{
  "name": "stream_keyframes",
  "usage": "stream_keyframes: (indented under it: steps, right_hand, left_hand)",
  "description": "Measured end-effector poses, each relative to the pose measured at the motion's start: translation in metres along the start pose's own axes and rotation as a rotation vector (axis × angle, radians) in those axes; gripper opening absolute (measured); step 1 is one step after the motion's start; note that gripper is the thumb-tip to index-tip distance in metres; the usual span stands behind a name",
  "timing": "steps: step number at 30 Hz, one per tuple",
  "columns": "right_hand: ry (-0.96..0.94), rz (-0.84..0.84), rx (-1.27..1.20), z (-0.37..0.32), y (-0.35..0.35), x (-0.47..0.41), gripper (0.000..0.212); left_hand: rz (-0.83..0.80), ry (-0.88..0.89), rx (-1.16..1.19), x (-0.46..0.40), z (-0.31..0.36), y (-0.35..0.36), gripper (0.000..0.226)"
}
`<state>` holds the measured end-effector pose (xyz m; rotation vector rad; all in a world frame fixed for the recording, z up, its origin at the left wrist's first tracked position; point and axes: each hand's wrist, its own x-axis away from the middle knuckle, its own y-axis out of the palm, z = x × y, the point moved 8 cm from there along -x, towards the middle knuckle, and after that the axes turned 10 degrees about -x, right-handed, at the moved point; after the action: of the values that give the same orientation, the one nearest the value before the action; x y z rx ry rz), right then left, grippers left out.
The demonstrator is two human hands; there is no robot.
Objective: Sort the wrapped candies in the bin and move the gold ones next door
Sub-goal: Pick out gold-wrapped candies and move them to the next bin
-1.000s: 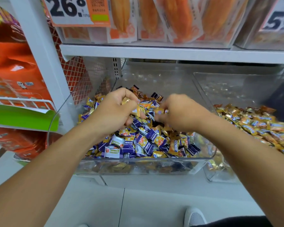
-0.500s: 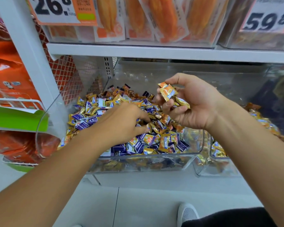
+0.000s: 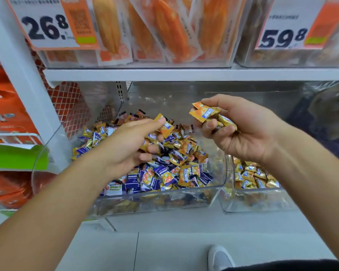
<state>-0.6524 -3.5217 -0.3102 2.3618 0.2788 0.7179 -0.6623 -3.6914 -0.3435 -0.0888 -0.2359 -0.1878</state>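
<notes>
Your right hand (image 3: 241,132) clamps several gold candies (image 3: 205,113) above the mixed bin (image 3: 158,198), gathered for one trip to the neighbouring bin (image 3: 252,200) on the right (already holding gold ones). Your left hand (image 3: 129,145) pinches another gold candy (image 3: 165,126) over the pile.

Open-fronted clear bins under a low white shelf, with hand room above the candy.

The clear plastic bin of mixed gold and purple wrapped candies (image 3: 213,189) is heaped toward 9 o'clock; its corner at 3 o'clock shows bare wall. Between the heap and the white metal shelf board (image 3: 184,74) at 12 o'clock lies open air. The right hand (image 3: 241,130) and left hand (image 3: 129,145) occupy part of that gap. A clear dividing wall separates the neighbouring clear bin of gold candies (image 3: 243,207) at 3 o'clock. A white upright post (image 3: 27,79) blocks 9 o'clock.
</notes>
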Motion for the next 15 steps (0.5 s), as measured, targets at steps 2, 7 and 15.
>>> stream_keyframes:
  steps: [2, 7, 15]
  right_hand:
    - [-0.033, 0.009, -0.035, -0.011, -0.013, 0.013, 0.018]
    - [-0.135, 0.203, -0.063, -0.040, -0.077, 0.039, 0.018]
    - [-0.221, 0.298, -0.124, -0.070, -0.159, 0.060, 0.024]
  left_hand:
    - [-0.064, -0.035, 0.068, 0.005, 0.006, 0.021, 0.020]
    - [-0.147, -0.079, 0.084, 0.005, 0.039, 0.082, 0.025]
    - [-0.221, -0.239, -0.039, -0.035, 0.056, 0.176, 0.022]
